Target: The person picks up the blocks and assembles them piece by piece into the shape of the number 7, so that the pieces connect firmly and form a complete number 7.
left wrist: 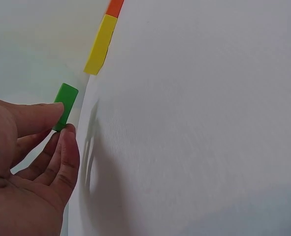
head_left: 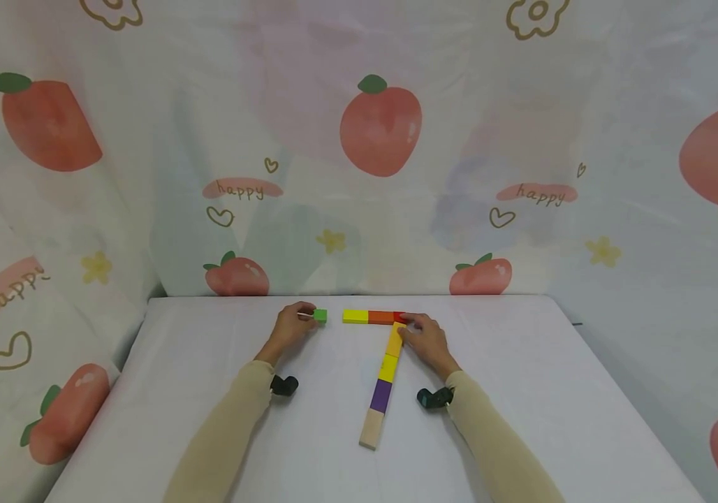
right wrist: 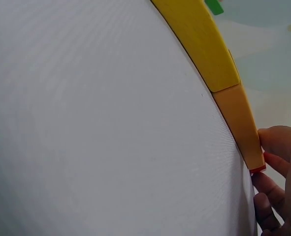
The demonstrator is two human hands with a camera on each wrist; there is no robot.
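My left hand [head_left: 291, 328] pinches a small green block [head_left: 320, 316] between thumb and fingertips. In the left wrist view the green block [left wrist: 65, 107] is tilted, apart from the yellow end of the back row. That row runs sideways: a yellow block [head_left: 355, 316], an orange-red block [head_left: 381, 318] and a red block [head_left: 399, 317]. My right hand [head_left: 428, 342] pinches the red block at the corner, its thumb against a yellow-orange block [head_left: 394, 339]. Fingers partly hide the red block. From this corner a slanted line comes forward: yellow block [head_left: 387, 367], purple block [head_left: 381, 396], plain wooden block [head_left: 371, 429].
A white cloth covers the table [head_left: 503, 447], whose back edge lies just behind the back row. Behind it hangs a fruit-printed curtain [head_left: 302, 140]. Dark wrist cameras [head_left: 436, 398] sit at both cuffs; the right one is near the slanted line.
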